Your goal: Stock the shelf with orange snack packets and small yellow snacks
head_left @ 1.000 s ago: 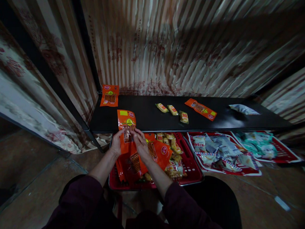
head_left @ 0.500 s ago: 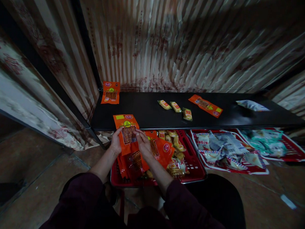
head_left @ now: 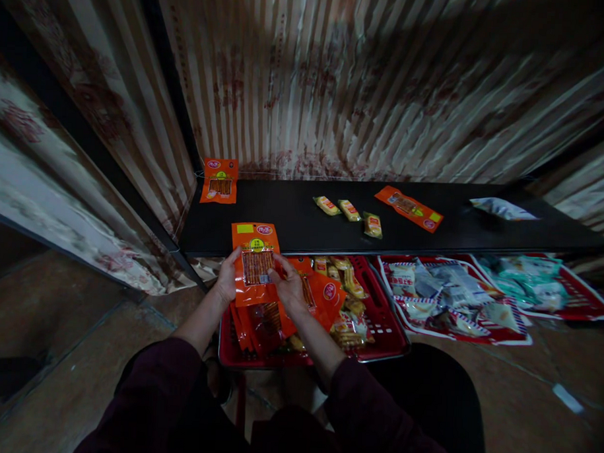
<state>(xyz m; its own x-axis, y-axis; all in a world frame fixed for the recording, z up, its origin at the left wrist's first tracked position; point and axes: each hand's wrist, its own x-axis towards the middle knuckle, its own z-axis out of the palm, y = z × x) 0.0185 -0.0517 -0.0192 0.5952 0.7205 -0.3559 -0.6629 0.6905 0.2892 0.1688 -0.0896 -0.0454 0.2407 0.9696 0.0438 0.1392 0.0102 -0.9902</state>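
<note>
An orange snack packet point(head_left: 256, 264) with a clear window showing brown strips is held upright between my two hands, over a red basket point(head_left: 385, 322). My left hand point(head_left: 227, 277) grips its left edge, fingers mostly behind it. My right hand point(head_left: 287, 283) closes on the right edge, thumb on the front. Below, the basket holds more orange packets point(head_left: 325, 297) and several yellow wrapped snacks point(head_left: 350, 330). A similar orange packet point(head_left: 219, 181) stands against the curtain at the left end of the black shelf point(head_left: 292, 229).
Three small yellow wrapped snacks point(head_left: 349, 210), another orange packet point(head_left: 409, 208) and a white-blue packet point(head_left: 503, 209) lie along the shelf. Right of my basket stand a basket of white packets point(head_left: 453, 298) and one of green packets point(head_left: 532, 284). A black post point(head_left: 170, 103) rises at the left.
The held packet has shifted slightly right and turned more upright. My right thumb has moved on its front, and both hands still hold it.
</note>
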